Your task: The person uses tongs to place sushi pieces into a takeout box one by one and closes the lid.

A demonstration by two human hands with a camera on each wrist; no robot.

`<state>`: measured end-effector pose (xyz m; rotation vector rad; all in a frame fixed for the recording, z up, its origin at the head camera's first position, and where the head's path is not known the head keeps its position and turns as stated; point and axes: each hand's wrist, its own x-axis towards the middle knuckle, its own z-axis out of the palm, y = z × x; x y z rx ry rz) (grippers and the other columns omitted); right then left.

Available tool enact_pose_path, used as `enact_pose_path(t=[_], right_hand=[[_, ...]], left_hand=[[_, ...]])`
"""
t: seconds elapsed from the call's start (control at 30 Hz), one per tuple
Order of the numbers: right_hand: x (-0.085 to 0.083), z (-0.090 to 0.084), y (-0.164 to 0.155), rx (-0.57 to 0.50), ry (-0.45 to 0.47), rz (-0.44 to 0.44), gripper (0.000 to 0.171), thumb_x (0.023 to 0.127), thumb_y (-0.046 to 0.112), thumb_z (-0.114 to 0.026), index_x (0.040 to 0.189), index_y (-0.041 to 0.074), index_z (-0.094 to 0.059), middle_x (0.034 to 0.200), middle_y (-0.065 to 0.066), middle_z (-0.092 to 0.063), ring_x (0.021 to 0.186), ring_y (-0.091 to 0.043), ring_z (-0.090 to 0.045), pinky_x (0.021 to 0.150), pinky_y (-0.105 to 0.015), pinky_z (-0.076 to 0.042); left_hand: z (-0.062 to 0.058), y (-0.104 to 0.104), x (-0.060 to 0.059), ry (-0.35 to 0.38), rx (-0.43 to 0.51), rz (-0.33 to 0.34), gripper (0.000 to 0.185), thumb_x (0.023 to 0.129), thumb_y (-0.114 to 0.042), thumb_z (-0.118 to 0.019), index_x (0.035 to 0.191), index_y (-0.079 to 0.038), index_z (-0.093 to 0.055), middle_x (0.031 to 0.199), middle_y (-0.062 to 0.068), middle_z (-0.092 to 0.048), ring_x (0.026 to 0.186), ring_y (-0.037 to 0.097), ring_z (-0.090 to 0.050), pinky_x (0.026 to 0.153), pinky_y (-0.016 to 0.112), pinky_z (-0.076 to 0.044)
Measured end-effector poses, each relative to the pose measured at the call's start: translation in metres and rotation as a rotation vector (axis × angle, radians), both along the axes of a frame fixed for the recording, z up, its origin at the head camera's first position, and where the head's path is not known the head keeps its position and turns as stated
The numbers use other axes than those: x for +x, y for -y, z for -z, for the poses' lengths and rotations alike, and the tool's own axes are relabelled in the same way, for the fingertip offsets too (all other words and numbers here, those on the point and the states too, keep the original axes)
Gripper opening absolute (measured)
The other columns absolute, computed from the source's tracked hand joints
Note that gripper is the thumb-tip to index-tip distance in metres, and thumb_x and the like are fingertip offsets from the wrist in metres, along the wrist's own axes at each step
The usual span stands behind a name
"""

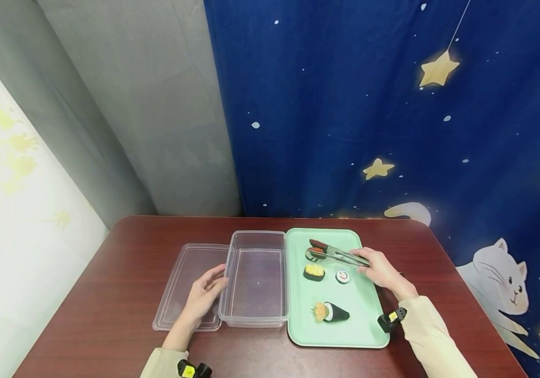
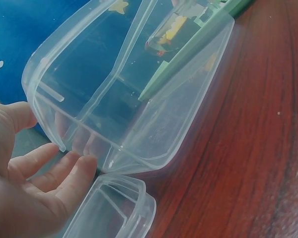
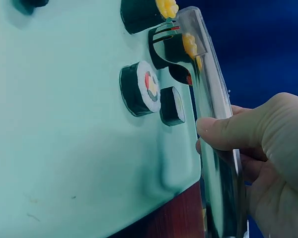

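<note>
The right hand (image 1: pixel 381 270) pinches metal tongs (image 1: pixel 340 256), thumb pressed along one arm, over the green tray (image 1: pixel 363 310). The tong tips close on a red-topped sushi (image 1: pixel 316 251) at the tray's far end, beyond the hand. A yellow-topped piece (image 1: pixel 314 272) and a roll (image 1: pixel 342 276) lie just left of that hand. The left hand (image 1: pixel 203 296), fingers spread and relaxed, touches the clear box (image 1: pixel 255 315), with the lid (image 1: pixel 182 294) under it on the worktop (image 1: pixel 109 315).
</note>
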<state>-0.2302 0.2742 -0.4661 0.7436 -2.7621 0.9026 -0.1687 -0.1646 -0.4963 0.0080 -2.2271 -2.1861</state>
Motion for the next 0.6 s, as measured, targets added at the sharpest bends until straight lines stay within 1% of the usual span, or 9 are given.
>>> enact_pose_path(t=[0.13,0.3,0.6], right_hand=[[-0.0022,-0.0015,0.0006,0.004,-0.003,-0.002,0.040,0.072,-0.012,-0.068,0.111,-0.006,-0.063,0.109,-0.019,-0.063,0.102,-0.038,-0.057,0.084,-0.048,-0.046],[-0.0035,-0.0022,0.0004,0.008,0.007,0.004,0.038,0.073,-0.012,-0.068,0.110,-0.005,-0.063,0.109,-0.020,-0.063,0.103,-0.039,-0.057,0.085,-0.050,-0.046],[-0.0045,-0.0016,0.0012,0.011,-0.011,-0.002,0.039,0.072,-0.013,-0.067,0.110,-0.005,-0.064,0.108,-0.019,-0.064,0.101,-0.037,-0.058,0.083,-0.049,-0.047]], left_hand=[[-0.0006,0.0003,0.0006,0.014,-0.004,0.001,0.043,0.089,-0.001,-0.059,0.130,0.007,-0.049,0.126,0.027,-0.054,0.108,0.027,-0.057,0.080,0.018,-0.049],[-0.0009,0.0001,0.0009,0.017,-0.007,-0.003,0.043,0.089,-0.001,-0.059,0.130,0.006,-0.049,0.126,0.026,-0.054,0.108,0.026,-0.057,0.081,0.018,-0.049],[-0.0004,0.0000,0.0011,0.009,-0.009,-0.005,0.042,0.089,-0.001,-0.059,0.129,0.007,-0.049,0.125,0.026,-0.054,0.109,0.030,-0.056,0.081,0.018,-0.049]])
